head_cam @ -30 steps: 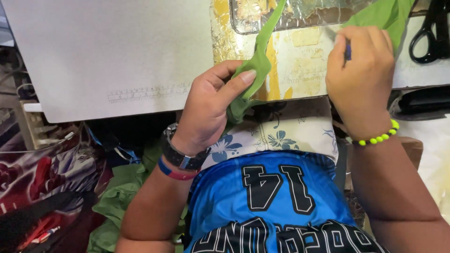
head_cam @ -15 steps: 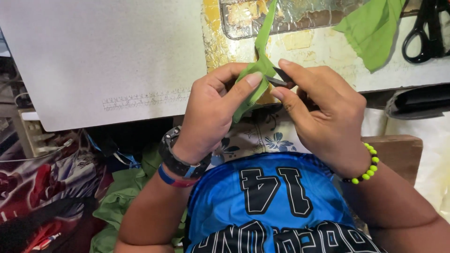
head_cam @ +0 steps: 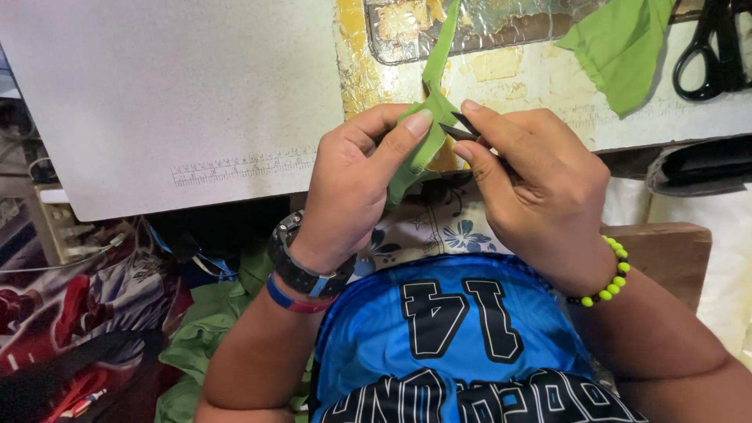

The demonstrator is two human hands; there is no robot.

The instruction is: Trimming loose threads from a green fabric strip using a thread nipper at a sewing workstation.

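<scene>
Green fabric strip (head_cam: 427, 129) hangs over the worktop's (head_cam: 235, 102) near edge, trailing up toward its far edge. Trimming looks to be the step in hand; the next cut would call for steady aim at the fold. Left hand (head_cam: 352, 188) pinches the strip, thumb pressed against fingers. Right hand (head_cam: 533, 188) grips small dark thread snips (head_cam: 462, 129), tips at the cloth.

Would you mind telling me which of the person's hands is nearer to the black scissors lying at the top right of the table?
Right. The right hand is below-left of the black scissors; the left hand is farther left.
</scene>
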